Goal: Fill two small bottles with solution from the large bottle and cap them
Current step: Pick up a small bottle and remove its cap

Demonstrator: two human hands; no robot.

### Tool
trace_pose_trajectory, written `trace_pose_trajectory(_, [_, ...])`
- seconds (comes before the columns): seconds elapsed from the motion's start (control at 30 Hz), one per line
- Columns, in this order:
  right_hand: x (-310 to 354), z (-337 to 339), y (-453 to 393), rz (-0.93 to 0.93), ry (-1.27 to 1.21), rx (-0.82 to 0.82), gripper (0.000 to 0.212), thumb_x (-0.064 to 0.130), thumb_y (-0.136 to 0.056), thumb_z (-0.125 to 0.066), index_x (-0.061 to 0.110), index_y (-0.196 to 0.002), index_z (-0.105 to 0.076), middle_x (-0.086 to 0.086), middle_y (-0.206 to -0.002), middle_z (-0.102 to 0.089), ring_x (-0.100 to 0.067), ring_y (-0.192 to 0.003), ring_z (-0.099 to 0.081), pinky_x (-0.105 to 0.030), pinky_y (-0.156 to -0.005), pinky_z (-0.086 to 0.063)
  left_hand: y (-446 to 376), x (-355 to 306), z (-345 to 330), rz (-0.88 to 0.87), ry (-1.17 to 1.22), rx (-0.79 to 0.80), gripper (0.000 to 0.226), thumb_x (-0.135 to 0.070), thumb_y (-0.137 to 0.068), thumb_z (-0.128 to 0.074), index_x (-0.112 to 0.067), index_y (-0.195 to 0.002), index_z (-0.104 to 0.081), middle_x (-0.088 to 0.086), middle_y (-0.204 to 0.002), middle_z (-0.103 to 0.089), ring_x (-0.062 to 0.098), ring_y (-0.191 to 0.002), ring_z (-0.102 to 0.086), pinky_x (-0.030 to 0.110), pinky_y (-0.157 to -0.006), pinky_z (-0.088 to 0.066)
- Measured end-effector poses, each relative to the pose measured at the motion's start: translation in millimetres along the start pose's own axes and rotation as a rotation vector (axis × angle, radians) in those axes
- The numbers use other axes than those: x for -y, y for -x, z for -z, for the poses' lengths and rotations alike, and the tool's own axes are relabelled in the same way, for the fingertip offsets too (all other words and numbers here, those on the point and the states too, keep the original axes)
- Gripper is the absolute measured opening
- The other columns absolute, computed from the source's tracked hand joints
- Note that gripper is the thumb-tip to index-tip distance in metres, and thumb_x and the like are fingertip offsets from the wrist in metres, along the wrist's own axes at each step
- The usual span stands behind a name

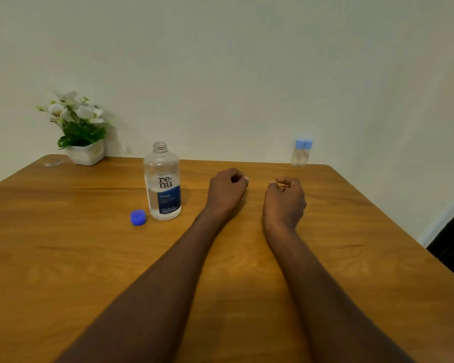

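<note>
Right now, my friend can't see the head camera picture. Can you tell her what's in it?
Two bare hands, left hand and right hand, rest curled and empty on a wooden table. Left of them stands an open large bottle, its blue cap beside it. Two capped small bottles stand at the far edge; a potted plant sits far left.

Open table (247, 258) lies between large bottle (162, 183) and small bottles (301, 153); blue cap (138, 217) sits beside the former.
</note>
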State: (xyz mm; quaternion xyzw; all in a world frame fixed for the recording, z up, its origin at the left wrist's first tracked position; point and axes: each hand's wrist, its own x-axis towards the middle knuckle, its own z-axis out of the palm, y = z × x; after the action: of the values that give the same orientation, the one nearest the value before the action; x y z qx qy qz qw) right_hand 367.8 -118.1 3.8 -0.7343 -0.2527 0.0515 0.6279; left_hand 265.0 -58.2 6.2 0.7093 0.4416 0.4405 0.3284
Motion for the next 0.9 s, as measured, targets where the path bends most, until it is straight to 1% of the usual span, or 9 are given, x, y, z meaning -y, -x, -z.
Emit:
trace_pose_trajectory(0.07, [0,-2,-16,0.06,0.01,-0.008,0.018,0.022,-0.1,-0.063,0.023,-0.119,-0.067,0.003,-0.118,-0.067,-0.011,-0.097,-0.06,-0.029,-0.08,-0.05,-1,2,-1,-0.002,-0.003,0.008,0.021,-0.024,-0.099,-0.064,-0.011,-0.11,-0.077,0.001,-0.104,-0.075,0.014,-0.096,-0.066,0.025,-0.08,-0.05])
trace_pose_trajectory(0.13, [-2,-2,-42,0.185,0.034,-0.015,0.022,0.018,-0.102,-0.059,0.023,-0.121,-0.067,0.003,-0.121,-0.065,-0.01,-0.1,-0.058,-0.029,-0.084,-0.051,-5,3,-3,0.001,0.002,0.007,0.02,-0.023,-0.098,-0.065,-0.011,-0.109,-0.077,0.001,-0.104,-0.075,0.015,-0.097,-0.067,0.027,-0.084,-0.05])
trace_pose_trajectory(0.23, [-7,-2,-93,0.295,0.169,-0.009,0.027,0.017,-0.103,-0.058,0.021,-0.129,-0.064,0.0,-0.127,-0.059,-0.012,-0.104,-0.058,-0.025,-0.081,-0.045,-8,4,-3,0.018,0.008,0.008,0.018,-0.022,-0.099,-0.065,-0.012,-0.109,-0.077,-0.002,-0.102,-0.073,0.012,-0.094,-0.064,0.025,-0.082,-0.046])
trace_pose_trajectory(0.4, [-26,-10,-178,0.213,0.316,0.1,0.045,0.023,-0.103,-0.062,0.013,-0.145,-0.052,-0.008,-0.146,-0.047,-0.026,-0.12,-0.061,-0.028,-0.085,-0.043,-11,5,-7,0.014,-0.031,0.022,0.016,-0.023,-0.1,-0.065,-0.015,-0.105,-0.078,-0.005,-0.096,-0.071,0.003,-0.087,-0.062,0.025,-0.078,-0.047])
trace_pose_trajectory(0.5, [-39,-16,-208,0.151,0.357,0.194,0.052,0.027,-0.102,-0.064,0.01,-0.149,-0.047,-0.011,-0.151,-0.042,-0.03,-0.126,-0.058,-0.028,-0.09,-0.042,-12,6,-10,0.013,-0.072,0.041,0.017,-0.025,-0.1,-0.064,-0.016,-0.103,-0.078,-0.004,-0.095,-0.073,0.007,-0.088,-0.065,0.027,-0.079,-0.051])
trace_pose_trajectory(0.57, [-44,-21,-222,0.144,0.36,0.209,0.049,0.025,-0.102,-0.064,0.009,-0.147,-0.05,-0.011,-0.15,-0.045,-0.028,-0.126,-0.058,-0.026,-0.089,-0.041,-12,7,-11,0.003,-0.099,0.047,0.017,-0.025,-0.099,-0.064,-0.016,-0.103,-0.078,-0.003,-0.094,-0.073,0.006,-0.088,-0.064,0.026,-0.076,-0.05])
trace_pose_trajectory(0.67, [-49,-29,-233,0.145,0.365,0.213,0.044,0.024,-0.101,-0.065,0.011,-0.142,-0.057,-0.01,-0.145,-0.054,-0.026,-0.121,-0.062,-0.027,-0.086,-0.044,-12,8,-12,0.003,-0.116,0.052,0.016,-0.026,-0.1,-0.064,-0.017,-0.101,-0.078,-0.006,-0.092,-0.072,0.002,-0.086,-0.062,0.02,-0.07,-0.047])
trace_pose_trajectory(0.77, [-50,-34,-236,0.155,0.425,0.22,0.042,0.028,-0.1,-0.066,0.013,-0.138,-0.06,-0.009,-0.142,-0.057,-0.027,-0.115,-0.064,-0.031,-0.08,-0.044,-13,9,-12,0.003,-0.112,0.056,0.016,-0.027,-0.1,-0.065,-0.017,-0.1,-0.078,-0.007,-0.091,-0.071,0.004,-0.088,-0.062,0.021,-0.07,-0.047])
trace_pose_trajectory(0.9, [-52,-35,-241,0.17,0.477,0.22,0.039,0.028,-0.098,-0.066,0.012,-0.134,-0.061,-0.011,-0.138,-0.059,-0.028,-0.113,-0.064,-0.033,-0.078,-0.044,-12,8,-13,0.003,-0.116,0.059,0.017,-0.025,-0.1,-0.064,-0.017,-0.1,-0.078,-0.005,-0.093,-0.072,0.001,-0.086,-0.06,0.018,-0.07,-0.045])
